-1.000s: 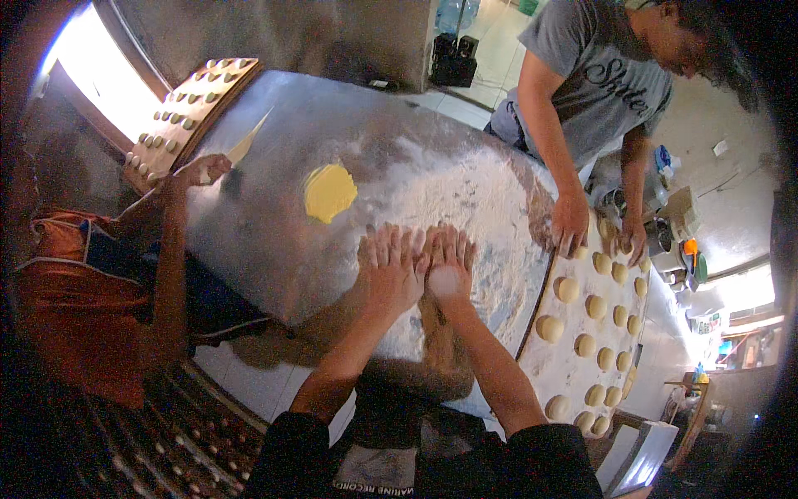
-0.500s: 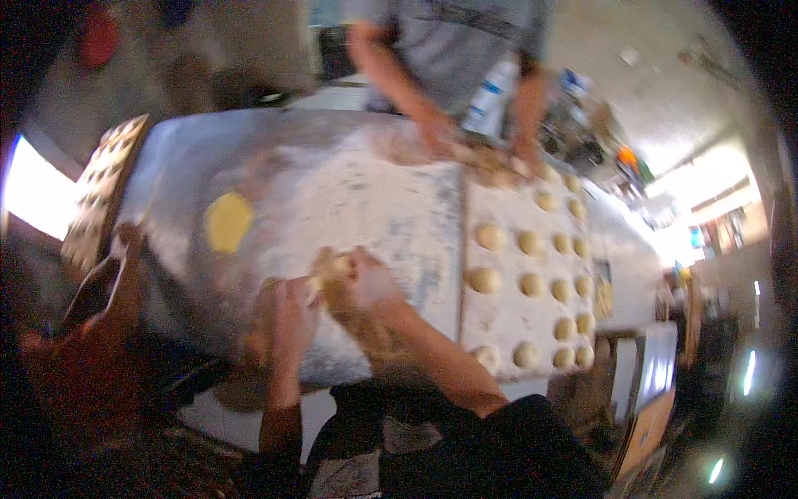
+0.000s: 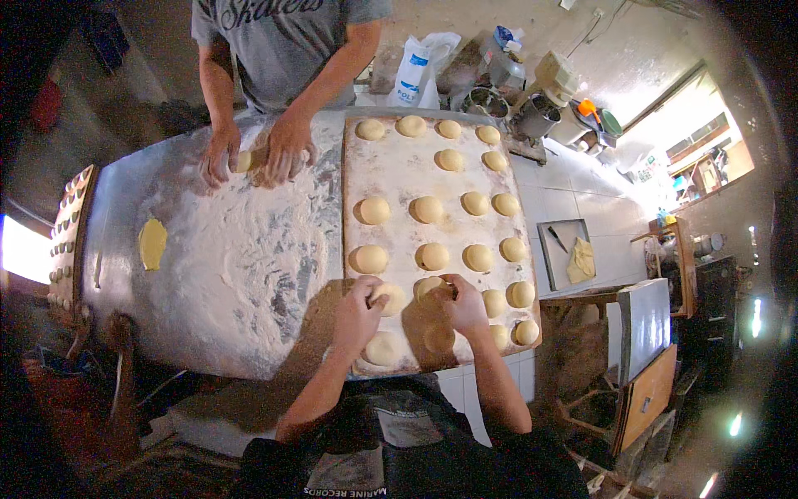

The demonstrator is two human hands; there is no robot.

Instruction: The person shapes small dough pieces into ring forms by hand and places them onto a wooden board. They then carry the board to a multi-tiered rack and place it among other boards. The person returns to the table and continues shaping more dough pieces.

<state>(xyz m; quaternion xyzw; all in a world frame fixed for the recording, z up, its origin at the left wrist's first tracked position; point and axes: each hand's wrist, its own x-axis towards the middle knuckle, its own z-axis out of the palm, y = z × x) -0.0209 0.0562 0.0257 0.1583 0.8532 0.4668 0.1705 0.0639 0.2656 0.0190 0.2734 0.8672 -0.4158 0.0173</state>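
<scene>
Resting on a floured wooden board (image 3: 391, 179) that lies on the right part of the metal desk (image 3: 116, 249), rows of round dough balls cover most of the board surface. About twenty-one dough balls can be counted; those under the hands are partly hidden, so the total is approximate.

The left hand (image 3: 359, 312) closes its fingers around one dough ball (image 3: 391, 293) in the near rows. The right hand (image 3: 462, 304) curls its fingers over a second dough ball (image 3: 431, 287) just beside the first. Both balls sit on the board near its near edge, and another ball (image 3: 382, 349) lies just below the left hand.

Surroundings:
- A wide patch of loose flour (image 3: 249, 249) spreads over the desk left of the board.
- One flat yellow dough piece (image 3: 152, 243) lies apart near the left end of the desk.
- A tray of small moulds (image 3: 65, 237) stands at the left desk edge.
- A second person in a grey shirt (image 3: 283, 41) stands opposite, both hands pressing a lump of dough (image 3: 249, 160) on the desk, just left of the board's far corner.
- Metal pots (image 3: 515, 108) and a white bag (image 3: 413, 71) stand beyond the far end of the board.
</scene>
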